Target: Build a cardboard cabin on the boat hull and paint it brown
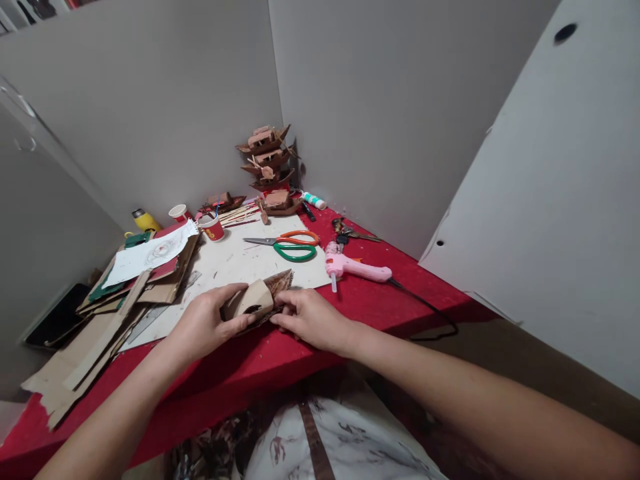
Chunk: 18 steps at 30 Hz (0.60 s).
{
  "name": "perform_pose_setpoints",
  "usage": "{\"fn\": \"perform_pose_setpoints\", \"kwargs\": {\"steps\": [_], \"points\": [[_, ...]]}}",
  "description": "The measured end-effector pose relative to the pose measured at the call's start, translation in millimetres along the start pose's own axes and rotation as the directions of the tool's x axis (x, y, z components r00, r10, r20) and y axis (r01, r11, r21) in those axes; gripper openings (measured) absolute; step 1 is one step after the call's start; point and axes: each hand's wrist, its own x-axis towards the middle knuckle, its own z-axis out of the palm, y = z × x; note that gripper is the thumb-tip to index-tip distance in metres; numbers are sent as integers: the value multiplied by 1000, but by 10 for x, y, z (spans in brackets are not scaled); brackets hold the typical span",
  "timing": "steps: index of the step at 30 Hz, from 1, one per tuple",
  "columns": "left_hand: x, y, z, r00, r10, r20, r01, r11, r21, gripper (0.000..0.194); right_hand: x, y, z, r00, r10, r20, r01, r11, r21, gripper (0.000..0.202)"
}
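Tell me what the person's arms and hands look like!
The left hand and right hand wear no gloves, and no rings show. The left arm and right arm narrow toward the hands, with no sleeves, watch or bracelet in sight.

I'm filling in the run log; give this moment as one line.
left hand: holds cardboard model boat | right hand: fingertips at its right end | nearby: scissors, pink hot-glue gun

PLACE: small craft workshop corner; home or business, can't tell | TOOLS: pink glue gun [360,268], scissors [277,242] on red-covered worktop [380,300] | STOCK: loose cardboard [65,377], sketch sheet [135,260] | MADE: stacked model boats [265,140] | WALLS: plain grey [375,87]
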Motion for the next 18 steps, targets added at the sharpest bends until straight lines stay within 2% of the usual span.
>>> {"fn": "perform_pose_setpoints", "kwargs": {"steps": [3,6,18], "points": [[-10,23,9,1000,3,-18,-2,997,80,46,0,-16,21,1000,-1,-5,1,1000,-5,8],[-6,29,34,999,-11,-34,16,989,146,47,-10,-14,33,1000,-2,-10,2,1000,-6,8],[28,-25,86,996,-3,-88,13,993,120,46,-28,3,58,1000,18,-23,-17,999,41,4]]}}
